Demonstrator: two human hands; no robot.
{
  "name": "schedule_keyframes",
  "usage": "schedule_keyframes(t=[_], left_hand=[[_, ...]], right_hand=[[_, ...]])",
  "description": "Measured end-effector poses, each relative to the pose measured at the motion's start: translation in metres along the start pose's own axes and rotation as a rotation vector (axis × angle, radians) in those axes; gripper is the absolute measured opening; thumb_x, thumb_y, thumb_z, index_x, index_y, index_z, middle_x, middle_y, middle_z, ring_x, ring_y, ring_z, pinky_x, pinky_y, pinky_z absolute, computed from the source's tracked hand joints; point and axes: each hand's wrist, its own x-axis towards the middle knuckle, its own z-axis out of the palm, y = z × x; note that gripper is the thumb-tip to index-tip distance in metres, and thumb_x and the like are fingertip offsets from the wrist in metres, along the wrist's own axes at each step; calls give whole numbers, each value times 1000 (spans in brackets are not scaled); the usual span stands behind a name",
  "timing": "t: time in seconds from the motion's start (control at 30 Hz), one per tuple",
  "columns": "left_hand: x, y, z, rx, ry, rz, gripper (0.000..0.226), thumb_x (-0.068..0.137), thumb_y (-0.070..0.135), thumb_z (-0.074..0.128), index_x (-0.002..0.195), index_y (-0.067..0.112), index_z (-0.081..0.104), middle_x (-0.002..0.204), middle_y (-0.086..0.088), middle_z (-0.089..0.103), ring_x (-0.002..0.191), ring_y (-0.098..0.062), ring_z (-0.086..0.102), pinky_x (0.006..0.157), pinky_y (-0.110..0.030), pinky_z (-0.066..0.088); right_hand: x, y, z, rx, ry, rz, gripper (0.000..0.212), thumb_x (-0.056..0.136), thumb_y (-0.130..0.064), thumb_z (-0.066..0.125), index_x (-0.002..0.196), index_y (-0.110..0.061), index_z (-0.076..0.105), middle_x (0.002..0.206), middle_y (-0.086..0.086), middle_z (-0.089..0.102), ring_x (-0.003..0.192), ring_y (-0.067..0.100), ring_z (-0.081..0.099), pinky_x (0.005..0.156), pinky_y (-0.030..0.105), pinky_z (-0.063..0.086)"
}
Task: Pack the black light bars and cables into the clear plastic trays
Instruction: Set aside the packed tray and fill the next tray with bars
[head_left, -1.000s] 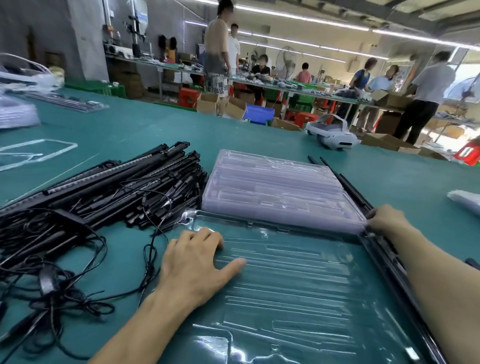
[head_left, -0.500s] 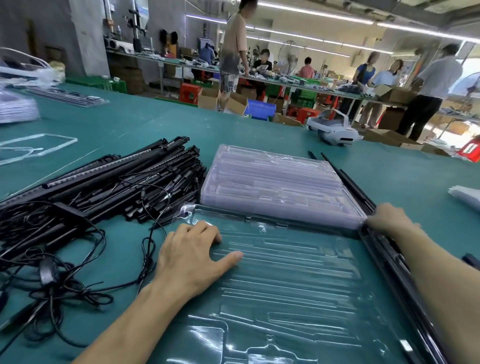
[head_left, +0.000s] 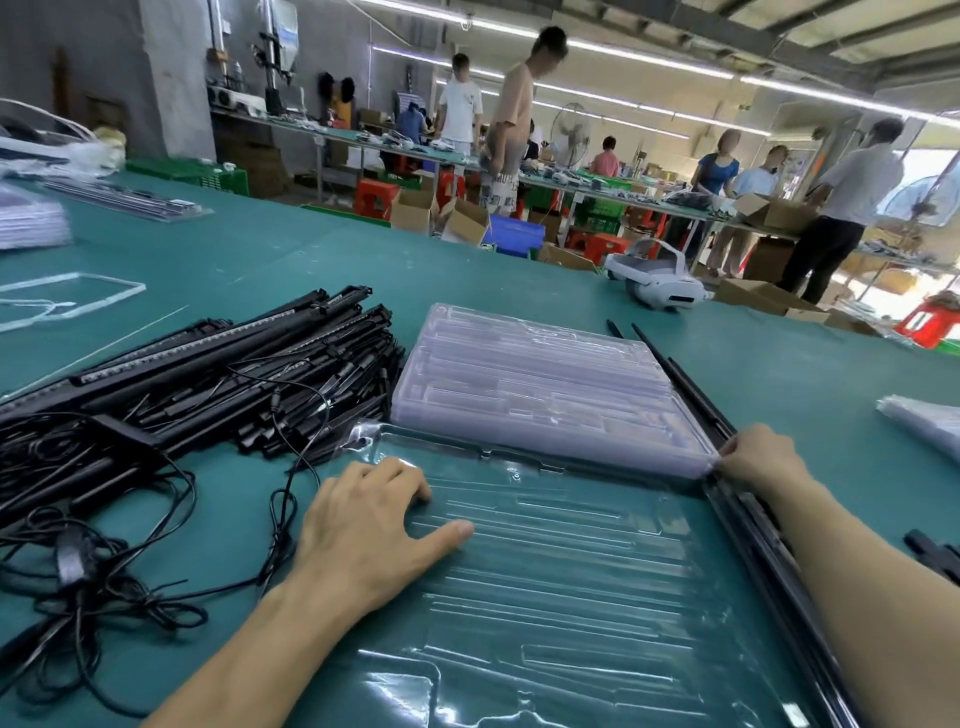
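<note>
A clear plastic tray lies flat on the green table in front of me. My left hand rests palm-down on its left part, fingers spread. Behind it sits a stack of clear trays. My right hand pinches the stack's near right corner. Beside that hand, several long black light bars run along the right edge of the tray. A large pile of black light bars lies at the left, with tangled black cables in front of it.
A white headset sits far back on the table. More clear packaging lies at the right edge, and tray stacks at the far left. Several people stand at workbenches beyond the table.
My view has tilted slightly; both hands stay where they were, the left on the flat tray and the right at the stack's corner. A person in the background walked to the right.
</note>
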Motion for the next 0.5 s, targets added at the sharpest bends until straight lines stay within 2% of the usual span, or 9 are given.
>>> schedule_keyframes(t=[0.17, 0.3, 0.37, 0.43, 0.5], left_hand=[[-1, 1, -1, -1, -10, -3, 74, 64, 96, 15, 99, 43, 52, 105, 26, 51, 100, -5, 45, 89, -29, 37], [-1, 1, -3, 0, -24, -7, 72, 65, 96, 17, 100, 44, 52, 106, 26, 52, 101, -6, 46, 91, -30, 38], [-1, 1, -3, 2, -26, -10, 72, 65, 96, 17, 100, 44, 52, 107, 25, 51, 102, -6, 46, 91, -30, 39], [-1, 2, -4, -2, -25, -16, 73, 65, 96, 18, 101, 43, 53, 107, 25, 52, 102, -6, 46, 91, -30, 38], [-1, 2, -5, -7, -33, -22, 71, 66, 95, 21, 100, 43, 53, 107, 25, 52, 102, -7, 46, 91, -30, 38]], right_hand=[[7, 3, 5, -64, -27, -9, 17, 66, -9, 70, 83, -5, 71, 87, 18, 68, 83, 34, 63, 82, 39, 56], [4, 1, 7, -49, 13, -15, 9, 75, -8, 65, 74, 0, 62, 83, 21, 63, 79, 35, 59, 71, 34, 49], [5, 4, 8, 9, 83, 8, 21, 83, -11, 59, 68, 1, 52, 86, 26, 60, 76, 36, 53, 68, 34, 43], [8, 8, 6, 101, 171, 24, 21, 87, -10, 53, 76, 7, 55, 94, 34, 61, 79, 40, 52, 72, 37, 42], [8, 11, 1, 227, 269, 22, 19, 88, -7, 50, 93, 9, 59, 101, 34, 62, 95, 45, 55, 83, 41, 44]])
